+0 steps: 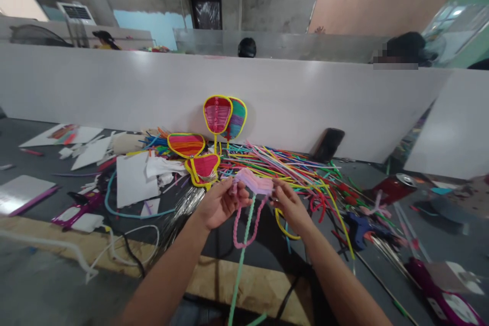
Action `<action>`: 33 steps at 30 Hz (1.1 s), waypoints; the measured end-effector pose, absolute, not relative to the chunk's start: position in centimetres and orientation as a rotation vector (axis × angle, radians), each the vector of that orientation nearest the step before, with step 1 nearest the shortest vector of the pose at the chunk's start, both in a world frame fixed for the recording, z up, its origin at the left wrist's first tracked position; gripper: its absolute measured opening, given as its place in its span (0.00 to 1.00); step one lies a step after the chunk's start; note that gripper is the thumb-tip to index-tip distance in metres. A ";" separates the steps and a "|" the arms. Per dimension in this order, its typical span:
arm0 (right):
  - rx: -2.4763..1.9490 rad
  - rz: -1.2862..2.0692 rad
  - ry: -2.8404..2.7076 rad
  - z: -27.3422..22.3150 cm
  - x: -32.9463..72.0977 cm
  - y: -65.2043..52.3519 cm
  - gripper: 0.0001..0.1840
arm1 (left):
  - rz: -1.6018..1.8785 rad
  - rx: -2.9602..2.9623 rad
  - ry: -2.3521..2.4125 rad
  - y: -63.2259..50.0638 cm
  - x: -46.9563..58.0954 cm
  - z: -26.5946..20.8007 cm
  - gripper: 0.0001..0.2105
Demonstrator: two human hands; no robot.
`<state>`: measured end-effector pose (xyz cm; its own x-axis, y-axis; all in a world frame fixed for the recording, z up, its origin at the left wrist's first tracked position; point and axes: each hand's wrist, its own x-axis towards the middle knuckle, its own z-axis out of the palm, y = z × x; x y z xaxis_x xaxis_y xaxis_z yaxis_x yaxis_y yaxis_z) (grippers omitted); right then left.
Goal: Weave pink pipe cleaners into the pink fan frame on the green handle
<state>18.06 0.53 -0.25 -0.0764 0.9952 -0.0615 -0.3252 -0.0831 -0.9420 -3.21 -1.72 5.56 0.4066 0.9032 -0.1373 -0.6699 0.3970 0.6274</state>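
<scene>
Between my hands hangs a pink and lilac piece of pipe cleaners (255, 182), rows laid side by side. A twisted pink loop droops below it, and a mint-green twisted stem (241, 262) runs down from its middle. My left hand (220, 205) pinches the piece at its left end. At the right end, my right hand (292, 205) has its thumb and fingers closed on the edge. Just beyond my left hand lies a pink fan shape with a yellow rim (204, 169). Two more finished fan shapes (218, 114) lean against the white partition.
Loose coloured pipe cleaners (275, 160) spread behind my hands. A phone (329, 145) leans on the partition (153, 86). To the right are a red can (393, 188), a blue glue gun (359, 229) and a purple tool (443, 290). White cards (136, 179) lie left. People sit beyond the partition.
</scene>
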 end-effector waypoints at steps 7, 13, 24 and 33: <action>-1.085 1.025 -1.404 3.0 20.2 0.5 0.17 | 1.016 0.703 0.508 -2.5 -2.5 6.4 0.12; -1.531 0.536 -2.203 -0.2 21.1 -1.9 0.12 | 1.043 0.707 0.674 -2.3 -2.4 6.0 0.10; -1.923 0.202 -2.329 -3.4 23.0 -1.1 0.20 | 1.015 0.803 0.681 -1.8 -3.5 6.0 0.10; -1.596 0.667 -1.866 -3.2 24.8 -0.9 0.26 | 1.229 0.789 0.770 -1.1 -5.0 7.6 0.12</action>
